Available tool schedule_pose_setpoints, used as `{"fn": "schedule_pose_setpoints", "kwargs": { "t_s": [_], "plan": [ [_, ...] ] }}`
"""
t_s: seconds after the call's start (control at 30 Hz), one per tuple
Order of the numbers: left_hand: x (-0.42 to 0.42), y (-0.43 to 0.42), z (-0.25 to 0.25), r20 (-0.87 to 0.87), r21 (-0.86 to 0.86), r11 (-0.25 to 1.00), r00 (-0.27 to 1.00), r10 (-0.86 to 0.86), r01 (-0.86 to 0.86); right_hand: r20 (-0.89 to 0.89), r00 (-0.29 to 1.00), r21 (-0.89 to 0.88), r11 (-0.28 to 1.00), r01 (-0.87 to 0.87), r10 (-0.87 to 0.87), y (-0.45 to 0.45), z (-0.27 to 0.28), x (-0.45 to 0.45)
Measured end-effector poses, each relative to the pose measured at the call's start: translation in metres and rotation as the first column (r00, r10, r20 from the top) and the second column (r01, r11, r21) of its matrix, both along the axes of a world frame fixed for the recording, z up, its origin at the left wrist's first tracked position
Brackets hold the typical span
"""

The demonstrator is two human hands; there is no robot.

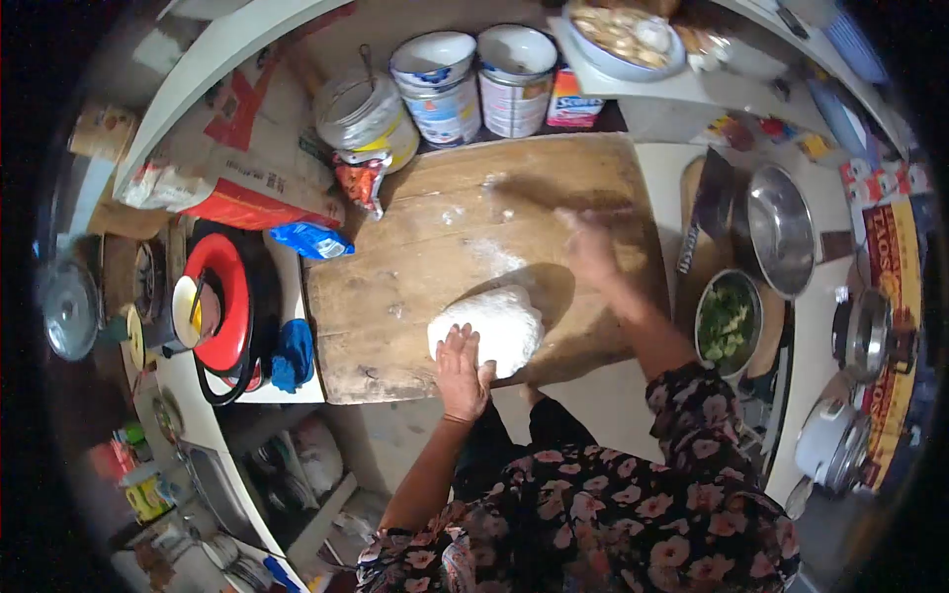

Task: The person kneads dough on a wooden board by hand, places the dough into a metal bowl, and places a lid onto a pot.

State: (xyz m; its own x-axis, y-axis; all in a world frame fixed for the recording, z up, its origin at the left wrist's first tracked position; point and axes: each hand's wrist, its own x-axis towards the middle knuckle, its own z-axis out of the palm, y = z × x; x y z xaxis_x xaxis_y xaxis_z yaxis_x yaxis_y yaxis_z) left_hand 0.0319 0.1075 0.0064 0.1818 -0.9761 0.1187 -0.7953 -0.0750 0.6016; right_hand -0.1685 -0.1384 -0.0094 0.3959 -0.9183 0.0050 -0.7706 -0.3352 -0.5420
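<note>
A smooth white lump of dough [502, 324] sits near the front edge of a floured wooden board [415, 252]. My left hand [461, 368] lies on the dough's left front side, fingers stretched out and close over its surface. Away from the dough, my right hand [590, 247] is above the board's right part, smeared by motion, so its fingers are hard to make out. Patches of white flour mark the board behind the dough.
Behind the board stand two tins [435, 104] and a jar [371, 119]. To the right are a cleaver [710, 203], a metal bowl [780, 229] and a bowl of chopped greens [728, 321]. A red-rimmed black pot [229, 301] is at the left.
</note>
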Motion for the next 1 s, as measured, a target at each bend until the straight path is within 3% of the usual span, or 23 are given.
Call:
{"fn": "schedule_pose_setpoints", "kwargs": {
  "t_s": [0.03,0.07,0.1,0.2,0.27,0.3,0.33,0.37,0.5,0.57,0.6,0.67,0.7,0.73,0.8,0.83,0.9,1.0],
  "plan": [
    [0.0,-0.001,0.003,-0.026,-0.009,1.0,0.999,-0.019,0.019,-0.128,0.982,0.138,0.978,0.155,-0.138,-0.022,0.024,0.006],
    [0.0,-0.003,0.006,-0.051,-0.02,0.999,0.998,-0.038,0.037,-0.266,0.945,0.168,0.956,0.242,-0.192,-0.045,0.034,0.006],
    [0.002,-0.004,0.007,-0.071,-0.025,0.999,0.997,-0.043,0.042,-0.237,0.948,0.076,0.969,0.237,-0.213,-0.063,0.015,0.0],
    [0.001,-0.007,0.013,-0.092,-0.005,1.0,0.995,-0.028,0.028,-0.213,0.97,0.199,0.967,0.161,-0.118,-0.073,-0.053,0.026],
    [0.0,-0.006,0.011,-0.111,0.002,1.0,0.994,-0.011,0.011,-0.168,0.977,0.164,0.974,0.158,-0.13,-0.049,-0.059,0.028],
    [0.0,-0.007,0.011,-0.117,-0.002,1.0,0.993,-0.018,0.018,-0.316,0.938,0.081,0.99,-0.119,0.139,-0.035,-0.024,0.033],
    [0.001,-0.007,0.011,-0.123,-0.004,1.0,0.992,-0.004,0.003,-0.471,0.802,0.039,0.917,-0.396,0.367,-0.032,0.01,0.039],
    [0.002,-0.008,0.013,-0.123,0.01,1.0,0.992,-0.015,0.016,-0.339,0.792,0.162,0.86,-0.483,0.508,-0.045,0.033,0.035],
    [-0.001,-0.01,0.01,-0.112,0.007,1.0,0.994,-0.012,0.013,-0.268,0.891,0.092,0.93,-0.355,0.366,-0.112,0.009,0.065],
    [0.0,-0.012,0.014,-0.116,0.022,1.0,0.993,-0.012,0.015,-0.332,0.933,0.091,0.989,-0.114,0.138,-0.128,-0.022,0.092],
    [0.002,-0.011,0.015,-0.116,0.024,0.999,0.993,-0.032,0.035,-0.328,0.932,0.102,0.987,-0.128,0.155,-0.119,-0.032,0.099],
    [0.002,-0.009,0.01,-0.121,-0.008,1.0,0.992,-0.03,0.029,-0.544,0.746,0.055,0.903,-0.425,0.385,-0.092,-0.037,0.101],
    [0.002,-0.01,0.01,-0.118,-0.003,1.0,0.993,-0.027,0.027,-0.488,0.686,0.001,0.786,-0.618,0.54,-0.064,-0.007,0.096],
    [0.0,-0.01,0.01,-0.118,0.003,1.0,0.993,-0.029,0.03,-0.498,0.675,0.003,0.779,-0.627,0.545,-0.057,-0.004,0.089],
    [0.0,-0.012,0.008,-0.12,-0.013,1.0,0.992,-0.023,0.021,-0.254,0.654,0.211,0.701,-0.682,0.713,-0.053,-0.005,0.082],
    [-0.001,-0.01,0.008,-0.116,-0.016,1.0,0.993,-0.027,0.026,-0.347,0.61,0.268,0.699,-0.663,0.712,-0.052,0.039,0.107],
    [-0.002,-0.01,0.008,-0.12,-0.02,1.0,0.993,-0.019,0.017,-0.118,0.758,0.257,0.757,-0.601,0.642,-0.086,0.008,0.142],
    [-0.003,-0.011,0.009,-0.134,0.0,0.999,0.99,-0.032,0.033,-0.163,0.754,0.183,0.771,-0.61,0.636,-0.078,0.009,0.187]
  ]
}}
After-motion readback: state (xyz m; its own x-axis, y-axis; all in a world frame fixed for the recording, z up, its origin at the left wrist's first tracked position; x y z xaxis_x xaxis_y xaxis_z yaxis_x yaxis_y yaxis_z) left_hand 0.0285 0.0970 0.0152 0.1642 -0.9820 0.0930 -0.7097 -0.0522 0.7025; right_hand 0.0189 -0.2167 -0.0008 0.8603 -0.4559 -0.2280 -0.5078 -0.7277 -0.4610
